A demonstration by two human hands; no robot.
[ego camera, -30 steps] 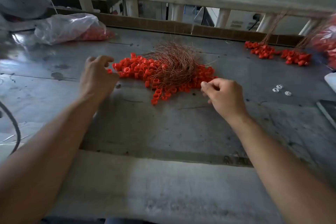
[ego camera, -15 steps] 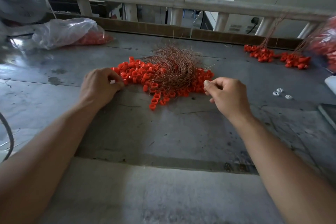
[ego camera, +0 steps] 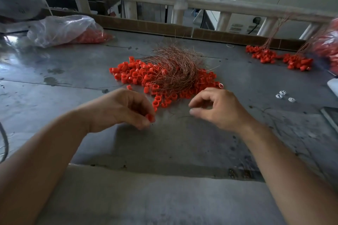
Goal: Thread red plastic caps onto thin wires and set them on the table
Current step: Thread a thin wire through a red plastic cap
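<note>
Cap: you have one red cap (ego camera: 150, 117) pinched at the fingertips of your left hand (ego camera: 120, 109), just above the table (ego camera: 173, 142) and on your side of the pile.
Wire: a thin wire (ego camera: 183, 116) shows faintly, running from your right thumb toward the cap. Its free end is near the cap but not touching it.
Right hand: your right hand (ego camera: 219, 109) has thumb and forefinger closed together, apparently on that wire, and the other fingers are loosely curled.
Change: a moment ago each hand was at its own edge of the pile. Now both are drawn back toward you and face each other.
Meaning: picking looks finished, so threading is likely the step in hand. No cap is on this wire yet.
Pile: the loose caps (ego camera: 135, 75) lie just beyond your hands, with the wire tangle (ego camera: 175, 67) lying on top of them.
Farther out: the strung bunches (ego camera: 265, 55) lie far right, a plastic bag (ego camera: 62, 29) of caps is far left, and small white pieces (ego camera: 282, 95) are to your right.
</note>
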